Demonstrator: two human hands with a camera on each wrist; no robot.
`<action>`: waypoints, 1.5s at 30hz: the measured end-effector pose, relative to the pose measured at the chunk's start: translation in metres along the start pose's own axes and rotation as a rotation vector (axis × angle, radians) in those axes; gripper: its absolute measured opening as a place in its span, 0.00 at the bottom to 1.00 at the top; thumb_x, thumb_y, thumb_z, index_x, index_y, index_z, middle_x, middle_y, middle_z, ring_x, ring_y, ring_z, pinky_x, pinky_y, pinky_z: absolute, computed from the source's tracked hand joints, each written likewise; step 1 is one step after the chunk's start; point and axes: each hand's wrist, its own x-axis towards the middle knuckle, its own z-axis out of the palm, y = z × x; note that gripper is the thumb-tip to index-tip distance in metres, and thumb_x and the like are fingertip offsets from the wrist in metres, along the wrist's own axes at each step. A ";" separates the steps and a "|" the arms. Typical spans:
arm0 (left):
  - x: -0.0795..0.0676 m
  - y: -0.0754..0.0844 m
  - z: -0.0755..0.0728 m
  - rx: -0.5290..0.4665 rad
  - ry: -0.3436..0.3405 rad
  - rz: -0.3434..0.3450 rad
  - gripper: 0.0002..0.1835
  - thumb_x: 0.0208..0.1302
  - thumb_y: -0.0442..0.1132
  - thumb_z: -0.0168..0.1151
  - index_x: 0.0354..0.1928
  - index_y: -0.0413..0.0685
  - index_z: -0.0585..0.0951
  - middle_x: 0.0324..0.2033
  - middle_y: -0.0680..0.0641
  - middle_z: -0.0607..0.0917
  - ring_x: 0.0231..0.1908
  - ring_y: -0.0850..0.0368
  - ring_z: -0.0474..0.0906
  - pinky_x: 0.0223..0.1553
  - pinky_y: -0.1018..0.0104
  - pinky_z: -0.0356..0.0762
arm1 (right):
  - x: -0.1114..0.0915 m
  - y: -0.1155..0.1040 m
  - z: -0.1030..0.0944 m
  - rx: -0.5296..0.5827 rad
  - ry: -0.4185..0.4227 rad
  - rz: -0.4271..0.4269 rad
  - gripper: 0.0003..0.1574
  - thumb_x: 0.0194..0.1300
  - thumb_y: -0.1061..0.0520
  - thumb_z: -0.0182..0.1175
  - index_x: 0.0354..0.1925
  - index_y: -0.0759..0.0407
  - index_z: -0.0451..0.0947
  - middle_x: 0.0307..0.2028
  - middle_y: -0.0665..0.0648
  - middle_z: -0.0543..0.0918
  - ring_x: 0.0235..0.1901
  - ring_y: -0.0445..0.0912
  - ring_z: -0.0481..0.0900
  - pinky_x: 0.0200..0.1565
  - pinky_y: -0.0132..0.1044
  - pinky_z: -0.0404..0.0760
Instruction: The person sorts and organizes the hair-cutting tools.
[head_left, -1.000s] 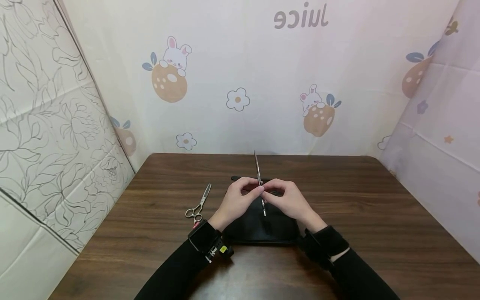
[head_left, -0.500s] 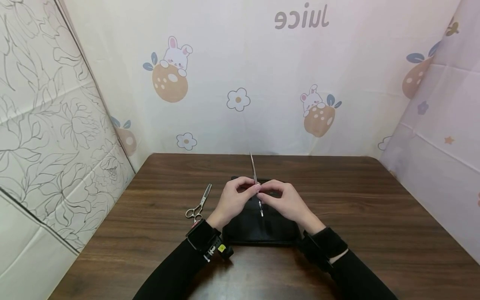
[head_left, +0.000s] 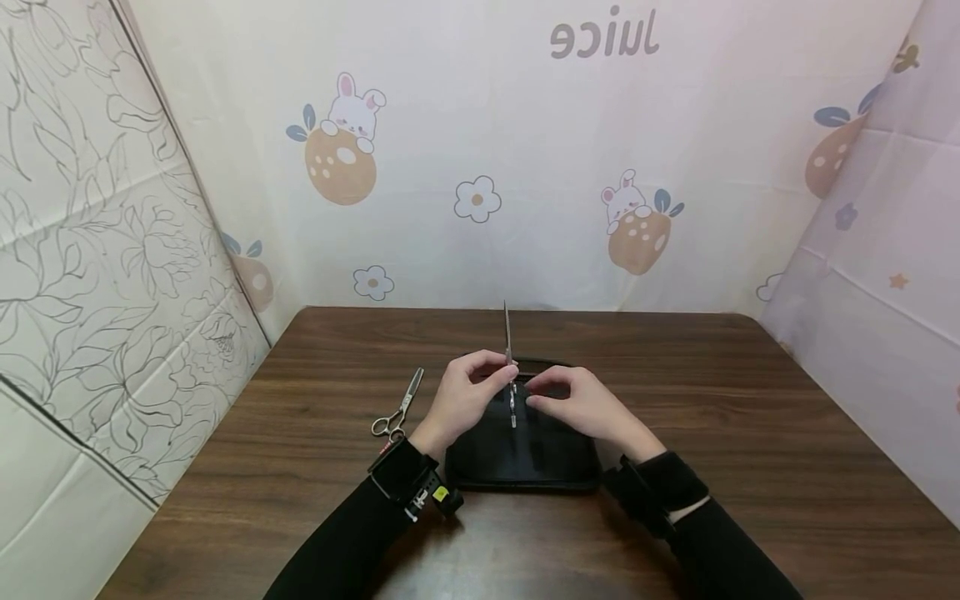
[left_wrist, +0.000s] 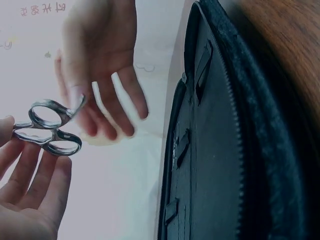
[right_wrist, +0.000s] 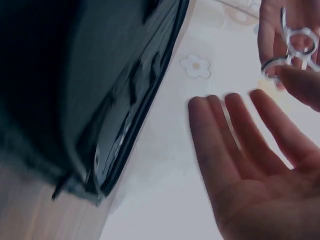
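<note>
My left hand [head_left: 459, 406] pinches a pair of silver hairdressing scissors [head_left: 507, 333] between thumb and fingers, near the middle. The blades point away from me, and the finger rings hang toward me over the black case. Both rings and a curved finger rest [left_wrist: 70, 112] show in the left wrist view. My right hand [head_left: 588, 408] is just to the right of the scissors, apart from them, its fingers extended with nothing in them. Below both hands lies the black zippered case [head_left: 525, 462], unzipped; loops [left_wrist: 185, 150] line its inside.
A second pair of silver scissors [head_left: 406, 405] rests on the brown wooden table [head_left: 300, 467], left of the case and close to my left wrist. A printed curtain [head_left: 480, 125] stands behind the table's far edge.
My right hand has let go of the scissors and drawn back a little to the right. My left hand keeps hold of them, now slightly farther left, with the blades nearly straight ahead.
</note>
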 end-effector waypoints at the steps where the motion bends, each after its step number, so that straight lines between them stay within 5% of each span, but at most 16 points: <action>1: 0.000 0.000 0.000 0.001 -0.002 0.000 0.12 0.72 0.44 0.64 0.49 0.45 0.86 0.45 0.49 0.87 0.50 0.44 0.82 0.54 0.55 0.78 | -0.001 0.001 -0.002 -0.022 -0.020 0.019 0.20 0.69 0.49 0.68 0.53 0.58 0.85 0.48 0.54 0.86 0.49 0.47 0.83 0.53 0.51 0.81; 15: 0.001 -0.004 -0.004 0.006 0.022 -0.001 0.12 0.71 0.42 0.66 0.49 0.41 0.86 0.43 0.46 0.88 0.46 0.53 0.83 0.53 0.57 0.78 | -0.009 0.001 -0.011 -0.317 -0.328 0.194 0.42 0.62 0.47 0.73 0.67 0.64 0.73 0.67 0.65 0.71 0.66 0.61 0.69 0.63 0.60 0.71; 30: 0.004 -0.005 -0.010 0.085 0.042 0.069 0.11 0.70 0.37 0.66 0.49 0.39 0.87 0.44 0.45 0.87 0.47 0.52 0.83 0.54 0.54 0.79 | -0.010 0.004 -0.002 -0.435 -0.375 0.292 0.48 0.55 0.46 0.78 0.67 0.65 0.74 0.66 0.64 0.70 0.65 0.58 0.68 0.63 0.57 0.71; 39: 0.005 -0.008 -0.016 0.231 0.029 0.156 0.09 0.70 0.37 0.67 0.48 0.41 0.88 0.42 0.47 0.86 0.42 0.54 0.83 0.48 0.60 0.82 | -0.011 0.001 0.000 -0.473 -0.394 0.292 0.47 0.56 0.45 0.78 0.66 0.65 0.74 0.66 0.65 0.69 0.66 0.60 0.67 0.61 0.57 0.73; 45: 0.004 -0.009 -0.016 0.347 -0.001 0.232 0.08 0.70 0.35 0.66 0.46 0.41 0.88 0.39 0.48 0.83 0.40 0.54 0.82 0.46 0.53 0.82 | -0.011 0.001 0.003 -0.495 -0.385 0.301 0.47 0.55 0.46 0.78 0.67 0.64 0.74 0.66 0.63 0.69 0.65 0.58 0.67 0.59 0.56 0.74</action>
